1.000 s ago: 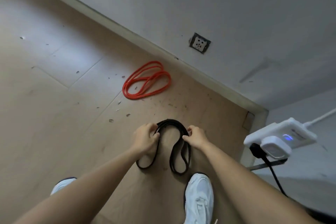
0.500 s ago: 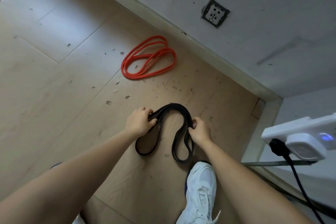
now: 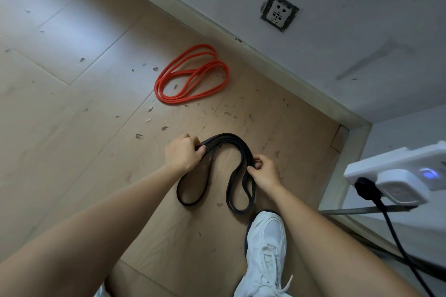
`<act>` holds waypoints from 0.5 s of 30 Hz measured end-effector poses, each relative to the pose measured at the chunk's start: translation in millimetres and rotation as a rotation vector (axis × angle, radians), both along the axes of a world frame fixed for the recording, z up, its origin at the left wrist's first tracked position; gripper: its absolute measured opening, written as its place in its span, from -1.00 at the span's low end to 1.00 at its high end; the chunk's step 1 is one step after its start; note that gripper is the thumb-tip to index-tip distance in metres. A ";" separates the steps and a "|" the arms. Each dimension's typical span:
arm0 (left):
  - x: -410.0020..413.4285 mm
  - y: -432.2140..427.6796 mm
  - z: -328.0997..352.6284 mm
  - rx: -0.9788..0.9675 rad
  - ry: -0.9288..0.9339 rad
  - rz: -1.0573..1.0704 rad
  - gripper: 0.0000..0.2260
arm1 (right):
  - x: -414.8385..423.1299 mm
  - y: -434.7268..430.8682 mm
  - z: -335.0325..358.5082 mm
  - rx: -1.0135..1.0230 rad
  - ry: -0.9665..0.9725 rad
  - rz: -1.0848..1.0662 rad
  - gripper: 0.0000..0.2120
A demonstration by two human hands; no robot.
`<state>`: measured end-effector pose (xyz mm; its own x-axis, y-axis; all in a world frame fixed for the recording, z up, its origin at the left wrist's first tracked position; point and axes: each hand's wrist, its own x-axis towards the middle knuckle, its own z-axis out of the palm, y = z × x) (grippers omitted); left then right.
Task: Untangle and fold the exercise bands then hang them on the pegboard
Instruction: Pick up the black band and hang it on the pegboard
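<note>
1 black band (image 3: 229,137) held by L hand (image 3: 183,155), R hand (image 3: 265,173).

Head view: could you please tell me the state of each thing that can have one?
Black rubber exercise band, held up, draped between both hands, loops hanging.
Orange rubber exercise band, lying coiled on the floor, untouched.
Left hand, grips black band.
Right hand, fingers pinch black band.
White power strip, black plug inserted, blue light on.
</note>
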<state>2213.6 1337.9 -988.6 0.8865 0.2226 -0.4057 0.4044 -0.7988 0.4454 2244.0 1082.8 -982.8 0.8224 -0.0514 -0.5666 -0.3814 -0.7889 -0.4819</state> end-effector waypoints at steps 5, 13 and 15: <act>-5.0 -21.1 -0.7 0.125 0.059 -0.051 -0.32 | -12.7 16.7 -0.9 0.020 0.003 -0.093 -0.49; -9.8 -20.3 -12.9 0.120 -0.010 -0.061 -0.48 | -22.8 43.4 -9.0 -0.227 -0.069 -0.003 -0.43; -8.6 -18.1 -12.5 0.085 -0.010 -0.082 -0.55 | -20.9 40.6 -8.7 -0.245 -0.053 0.019 -0.56</act>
<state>2205.0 1319.8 -1001.1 0.9070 0.1830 -0.3792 0.3324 -0.8641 0.3780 2223.1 1123.4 -991.5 0.8528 -0.1664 -0.4951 -0.3449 -0.8912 -0.2946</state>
